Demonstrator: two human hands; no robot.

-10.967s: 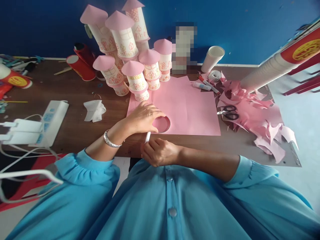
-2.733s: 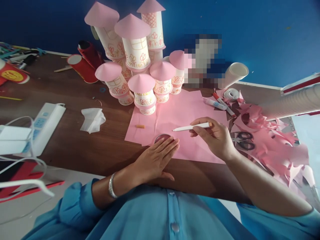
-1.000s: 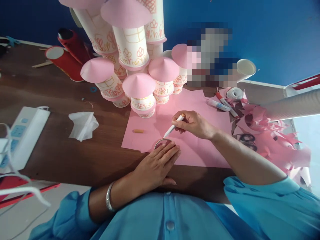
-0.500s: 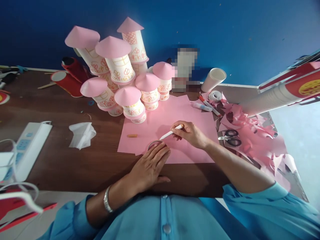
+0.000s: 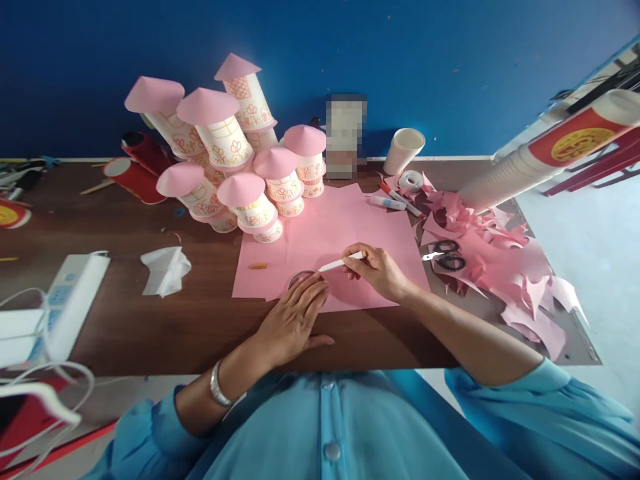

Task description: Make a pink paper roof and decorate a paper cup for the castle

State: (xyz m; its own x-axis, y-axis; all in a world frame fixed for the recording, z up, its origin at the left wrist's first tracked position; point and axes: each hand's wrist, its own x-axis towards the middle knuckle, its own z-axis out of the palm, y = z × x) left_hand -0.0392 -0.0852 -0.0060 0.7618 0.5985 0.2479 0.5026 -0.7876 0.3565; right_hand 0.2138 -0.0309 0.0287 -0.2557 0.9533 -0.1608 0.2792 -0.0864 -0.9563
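In the head view the right hand (image 5: pixel 380 272), grip closed on one white pen (image 5: pixel 341 263), has brought its tip down to the one round transparent lid (image 5: pixel 300 277) that the flat, open left hand (image 5: pixel 293 319) presses onto one pink paper sheet (image 5: pixel 345 227) on the counter (image 5: pixel 165 320), so tracing has begun; one pair of scissors (image 5: pixel 447 254) lies aside.

Pen (image 5: pixel 341 261) in right hand (image 5: pixel 380 272), formerly raised level above the pink sheet (image 5: pixel 350 227), now tip-down beside the round lid (image 5: pixel 299 277).
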